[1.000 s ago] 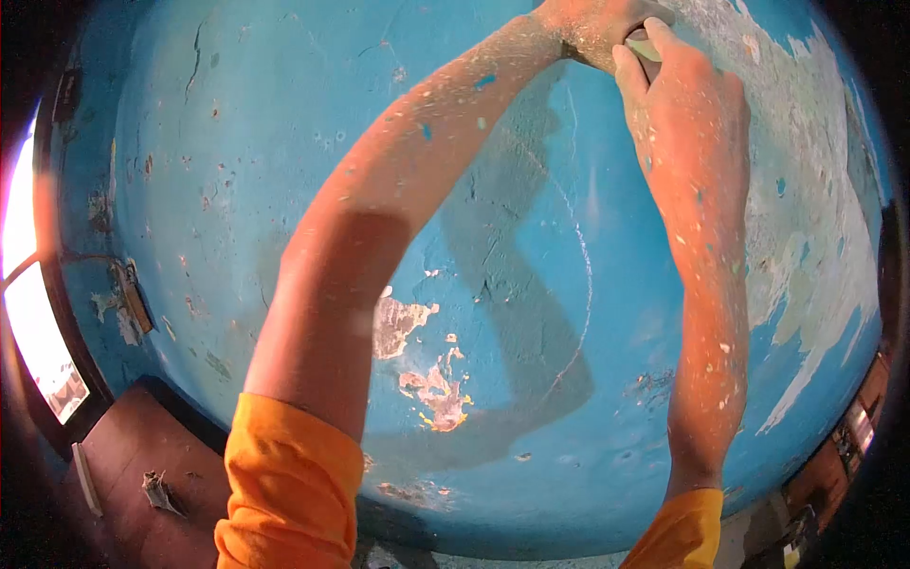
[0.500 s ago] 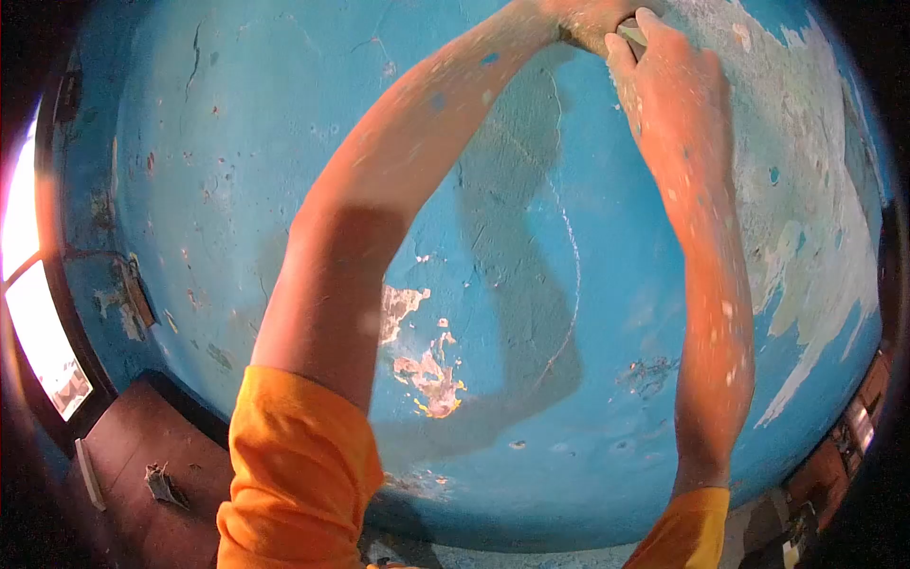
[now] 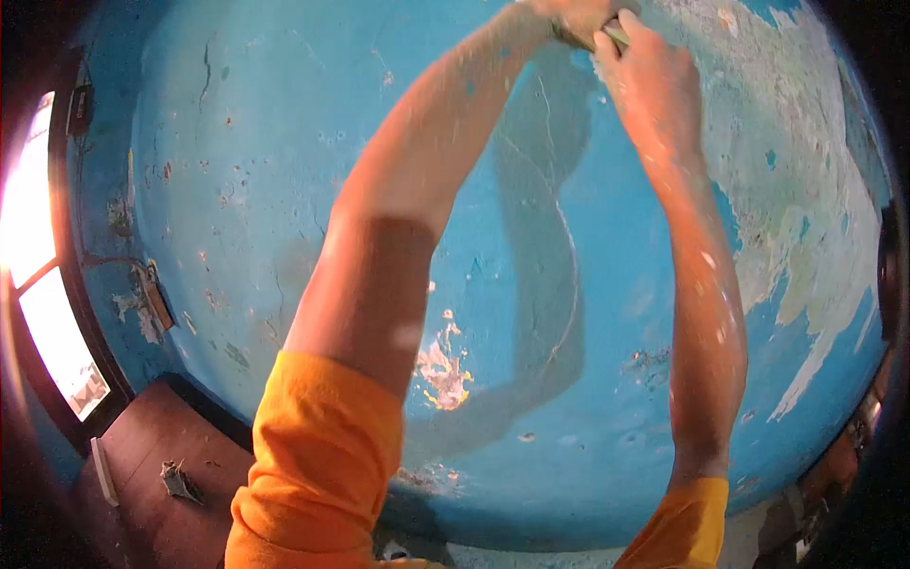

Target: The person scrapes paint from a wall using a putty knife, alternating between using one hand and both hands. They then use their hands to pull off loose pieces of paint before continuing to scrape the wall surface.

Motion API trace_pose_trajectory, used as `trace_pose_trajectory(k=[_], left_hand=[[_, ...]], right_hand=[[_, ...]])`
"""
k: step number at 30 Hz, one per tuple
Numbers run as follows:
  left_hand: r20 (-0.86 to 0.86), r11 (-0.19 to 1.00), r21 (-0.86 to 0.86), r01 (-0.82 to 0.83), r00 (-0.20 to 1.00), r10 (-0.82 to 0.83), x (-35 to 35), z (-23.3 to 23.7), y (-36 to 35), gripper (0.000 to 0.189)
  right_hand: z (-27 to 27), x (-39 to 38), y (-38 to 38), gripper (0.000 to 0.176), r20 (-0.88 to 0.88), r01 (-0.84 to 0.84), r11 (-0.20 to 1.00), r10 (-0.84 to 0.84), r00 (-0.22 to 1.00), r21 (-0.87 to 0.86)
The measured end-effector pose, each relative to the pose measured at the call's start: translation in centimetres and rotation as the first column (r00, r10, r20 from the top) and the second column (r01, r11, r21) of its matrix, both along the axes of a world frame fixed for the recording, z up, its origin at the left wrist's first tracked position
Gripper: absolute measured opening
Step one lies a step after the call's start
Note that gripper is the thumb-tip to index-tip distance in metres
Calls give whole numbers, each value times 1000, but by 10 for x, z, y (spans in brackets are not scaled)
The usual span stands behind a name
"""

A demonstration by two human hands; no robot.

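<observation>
The right hand (image 3: 654, 85) is closing its fingers around a pale tool (image 3: 614, 36), pressing it against the blue wall (image 3: 284, 190), and the left hand (image 3: 569, 14) is clamping over the same tool from the other side, so the two hands are meeting on it at the very top of the view (the left one is running partly off the edge, so only its knuckles and wrist are showing). The tool itself is peeking out as a short light sliver between the two hands, touching both, and too little of it is showing to tell its kind. Both forearms, speckled with paint flecks, are stretching down from the hands to orange sleeves (image 3: 322, 465). Behind the arms, their shadow (image 3: 545, 237) is falling across the paint just below the hands. To the right of the hands, a wide stripped area (image 3: 806, 190) is showing pale, patchy plaster where the blue is missing. Well below the hands, between the two arms, a small flaked spot (image 3: 444, 370) is exposing orange and white layers. Far off to the left of the hands and lower, a bright window (image 3: 38, 266) is glaring, a small fixture (image 3: 154, 296) is hanging on the wall beside it, and a crumpled scrap (image 3: 178, 482) is lying on the brown surface (image 3: 142, 436) underneath.
</observation>
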State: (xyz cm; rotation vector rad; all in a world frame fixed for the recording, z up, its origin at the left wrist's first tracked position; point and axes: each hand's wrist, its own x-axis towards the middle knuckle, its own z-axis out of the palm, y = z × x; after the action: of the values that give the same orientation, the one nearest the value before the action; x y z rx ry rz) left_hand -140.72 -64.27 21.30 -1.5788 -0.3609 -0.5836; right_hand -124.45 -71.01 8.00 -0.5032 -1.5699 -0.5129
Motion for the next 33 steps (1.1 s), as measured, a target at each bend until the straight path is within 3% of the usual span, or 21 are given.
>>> trace_pose_trajectory(k=[1,6,8,10,12,14,16,17,18,20,21,22,24,25,26,27,28,29,31,32,33], left_hand=[[21,978,-69,-197,980,198,5,-1,-8,54],[49,976,-91,-198,978,203,-4,12,-19,54],[85,975,-123,-186,977,197,-19,14,-10,54],[55,968,-123,-220,972,228,-24,17,-12,51],[-96,994,-107,5,995,-16,-17,6,-31,48],[-33,971,-201,125,990,-135,-18,-3,-29,47],[-194,991,134,-2,980,28,-19,16,-16,46],[-136,983,183,-32,989,57,-18,13,-17,46],[-140,985,172,-24,989,49,-14,9,-16,46],[-5,965,-212,-153,988,156,-6,5,-31,52],[40,953,-276,124,992,-117,-8,-6,-35,53],[46,954,-277,117,993,-108,-10,-6,-23,53],[-79,917,-14,398,914,-398,-5,11,7,50],[141,895,-264,360,932,-334,14,-16,-21,47],[142,890,-275,364,931,-337,9,-13,-21,47],[51,965,-186,187,982,-180,7,-4,-17,46],[-32,998,-68,11,999,-14,10,4,-13,45],[-61,980,-94,176,981,-182,15,-7,-10,41],[-22,987,-137,86,996,-90,22,-26,-11,41],[16,983,-183,-3,1000,6,23,-38,-9,42],[12,998,-52,22,1000,-22,26,-43,0,42]], right_hand=[[0,-2,4,25,-4,53,999,-53,999,2],[0,-21,-8,26,-140,190,961,-164,977,202],[18,-29,3,25,-32,-6,998,8,999,61],[1,-20,-7,23,-48,47,995,-43,998,89],[-4,-18,-24,22,-66,89,989,-82,994,114],[-9,-20,-28,20,-51,155,983,-151,987,101],[15,-23,1,20,-12,86,992,-86,996,87],[22,-20,6,20,16,18,997,-19,1000,73],[17,-14,11,20,13,25,998,-26,1000,62],[8,-8,0,21,-1,-16,987,16,1000,158],[5,-10,-4,21,-8,-23,986,25,1000,164],[0,-14,-6,20,-78,126,966,-111,991,226],[11,-13,-9,20,-160,277,917,-239,958,287],[26,-3,-5,20,-57,172,973,-165,985,152],[34,8,-1,20,21,81,997,-81,996,2],[22,6,13,23,-1,57,953,-60,998,299],[14,18,4,23,-17,80,951,-79,997,297],[-2,27,-13,23,20,62,985,-66,998,161],[-13,19,1,27,92,178,983,-172,981,-55],[-17,17,21,27,109,177,982,-169,980,-71],[-18,22,40,29,42,18,998,-20,999,54]])
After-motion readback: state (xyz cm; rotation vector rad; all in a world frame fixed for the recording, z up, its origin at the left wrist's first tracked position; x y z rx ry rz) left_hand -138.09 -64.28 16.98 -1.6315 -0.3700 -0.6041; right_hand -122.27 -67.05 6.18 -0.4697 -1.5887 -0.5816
